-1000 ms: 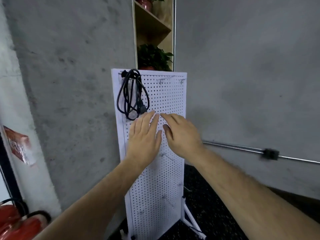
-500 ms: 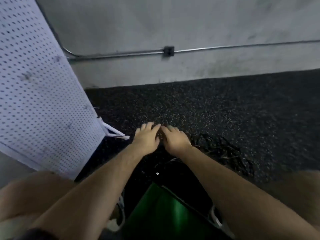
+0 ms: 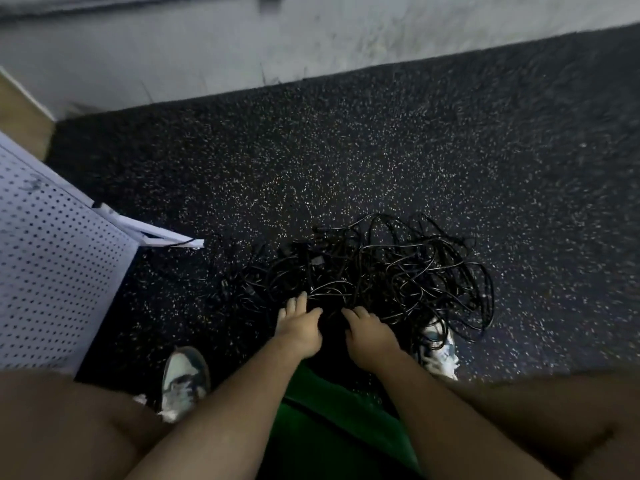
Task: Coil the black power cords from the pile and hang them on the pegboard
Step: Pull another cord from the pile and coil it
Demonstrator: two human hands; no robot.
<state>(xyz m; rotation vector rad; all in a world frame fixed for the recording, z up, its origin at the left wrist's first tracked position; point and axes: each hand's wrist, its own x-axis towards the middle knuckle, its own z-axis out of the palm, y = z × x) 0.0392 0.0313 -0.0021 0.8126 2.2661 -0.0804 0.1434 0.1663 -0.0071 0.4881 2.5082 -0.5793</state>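
A tangled pile of black power cords (image 3: 391, 268) lies on the dark speckled floor in front of me. My left hand (image 3: 299, 325) reaches down to the near edge of the pile with its fingers stretched out, the fingertips at the cords. My right hand (image 3: 369, 332) hovers beside it at the pile's near edge, fingers bent downward; whether it holds a cord cannot be seen. The white pegboard (image 3: 52, 271) stands at the left, only its lower part in view. The coiled cord hung on it is out of frame.
The pegboard's white foot (image 3: 162, 233) sticks out onto the floor towards the pile. My two light sneakers (image 3: 185, 381) (image 3: 441, 348) stand either side of my arms, the right one touching the cords. A grey wall (image 3: 311, 39) runs along the back.
I have turned from the pegboard and bent down to the floor. Both hands dropped from the board to the near edge of the cord pile, which has come into view.
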